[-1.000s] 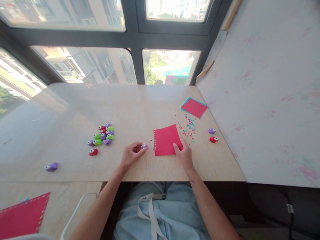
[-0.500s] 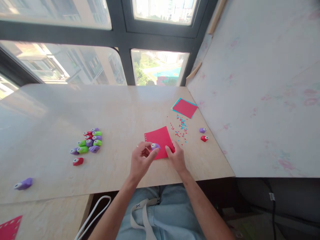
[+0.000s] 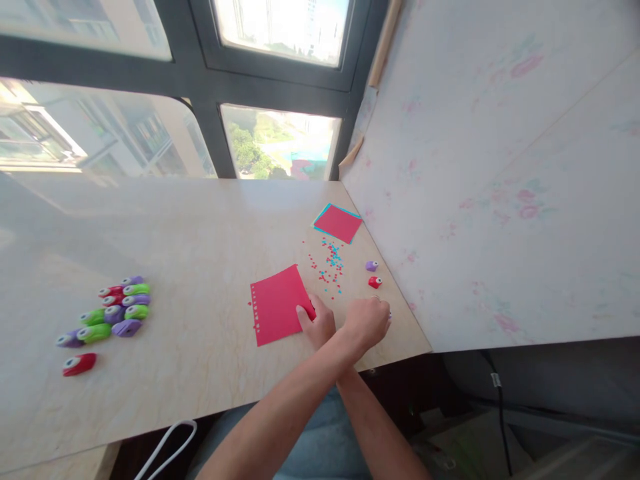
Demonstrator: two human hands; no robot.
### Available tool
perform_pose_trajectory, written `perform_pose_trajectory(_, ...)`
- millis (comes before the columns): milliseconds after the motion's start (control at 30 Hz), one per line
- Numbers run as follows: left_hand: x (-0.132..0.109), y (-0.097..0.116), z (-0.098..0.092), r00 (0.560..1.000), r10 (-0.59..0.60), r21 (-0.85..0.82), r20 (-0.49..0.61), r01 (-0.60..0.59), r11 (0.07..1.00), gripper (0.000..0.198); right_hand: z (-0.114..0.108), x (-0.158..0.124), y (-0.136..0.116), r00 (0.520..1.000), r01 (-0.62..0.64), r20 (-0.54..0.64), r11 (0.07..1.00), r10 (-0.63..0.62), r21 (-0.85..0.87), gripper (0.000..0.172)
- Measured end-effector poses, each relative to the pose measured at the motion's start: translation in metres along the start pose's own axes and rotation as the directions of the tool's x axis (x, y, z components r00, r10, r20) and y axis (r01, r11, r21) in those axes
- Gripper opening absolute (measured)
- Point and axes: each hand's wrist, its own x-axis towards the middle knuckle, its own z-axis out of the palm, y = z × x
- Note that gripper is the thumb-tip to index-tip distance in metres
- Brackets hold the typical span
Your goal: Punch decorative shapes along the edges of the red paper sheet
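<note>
My left arm crosses over my right forearm. At its end my left hand point(image 3: 367, 323) is closed over the table's right side, and only a small bit of the purple craft punch point(image 3: 390, 315) shows past the fingers. My right hand point(image 3: 320, 325) pinches the right edge of a red sheet of paper point(image 3: 280, 303), thumb on top. The sheet lies on the table with a row of small punched holes down its left edge. A few red cutouts lie beside that edge. Beyond my left hand sit a red punch point(image 3: 375, 282) and another purple punch point(image 3: 371, 266).
Red and blue confetti point(image 3: 331, 260) is scattered beyond the sheet. A stack of red and blue paper point(image 3: 339, 223) lies near the wall point(image 3: 480, 167). Several coloured punches point(image 3: 114, 313) cluster at left, with one red punch point(image 3: 79, 365) nearer. A white cable point(image 3: 173, 440) hangs below the table edge.
My left hand has moved from over the sheet to the right, across my right arm, carrying the purple punch. My right hand still holds the sheet. The view has turned right.
</note>
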Motion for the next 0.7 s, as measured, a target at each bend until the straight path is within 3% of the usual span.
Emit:
perform_pose_trajectory(100,0.012,0.002,0.011,1.000,0.003,-0.002,0.024,-0.003,1.000,0.021,-0.018,0.008,0.010,0.998,-0.013,-0.056,1.000,0.014,0.016,0.032)
perform_pose_trajectory(167,0.015,0.003,0.015,1.000,-0.014,-0.007,0.019,0.014,1.000,0.020,-0.015,0.008,0.011,0.998,-0.003,-0.056,1.000,0.005,0.030,0.031)
perform_pose_trajectory(367,0.014,0.001,0.018,0.999,-0.048,-0.002,-0.001,0.048,0.999,0.015,0.040,-0.014,-0.007,0.996,0.036,0.076,0.996,-0.043,0.083,0.034)
perform_pose_trajectory(467,0.009,-0.001,0.019,0.999,-0.044,-0.012,-0.018,0.044,0.999,0.020,0.052,-0.019,-0.011,0.997,0.042,0.061,0.998,-0.045,0.053,0.037)
perform_pose_trajectory(567,-0.004,0.000,0.014,0.995,0.017,-0.040,-0.100,-0.021,0.999,0.034,0.050,-0.019,-0.008,0.994,0.086,0.065,0.995,-0.090,0.053,0.038)
perform_pose_trajectory(633,-0.020,0.001,0.006,0.981,0.068,-0.083,-0.181,-0.084,0.993,0.035,0.048,-0.019,-0.005,0.993,0.099,0.062,0.995,-0.099,0.014,0.043)
perform_pose_trajectory(700,-0.041,0.001,-0.006,0.953,0.046,-0.167,-0.300,-0.100,0.981,0.030,0.047,-0.021,-0.001,0.994,0.104,0.027,0.994,-0.103,-0.045,0.047)
